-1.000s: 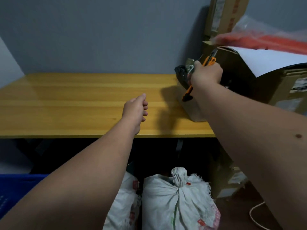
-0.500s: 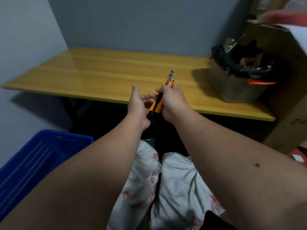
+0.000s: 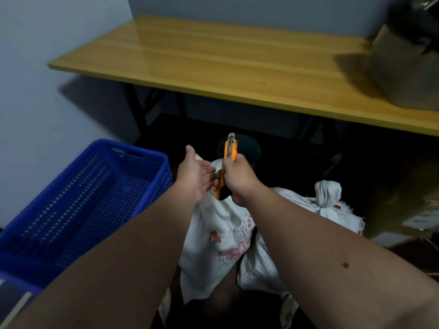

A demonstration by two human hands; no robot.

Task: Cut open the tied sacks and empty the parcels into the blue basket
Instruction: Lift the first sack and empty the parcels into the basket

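Red printing marked the front of the near white sack [image 3: 221,236] and a small red patch sat below the knot of the farther sack [image 3: 332,210], but none of it was sharp enough to read.

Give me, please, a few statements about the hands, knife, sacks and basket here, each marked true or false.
1. The right hand grips the orange knife. True.
2. The left hand is clenched in a fist. False: its fingers are straight, beside the knife.
3. The blue basket holds parcels. False: none show in it.
4. The sack on the right has a tied top. True.
5. The sacks lie on the table. False: they sit below it.
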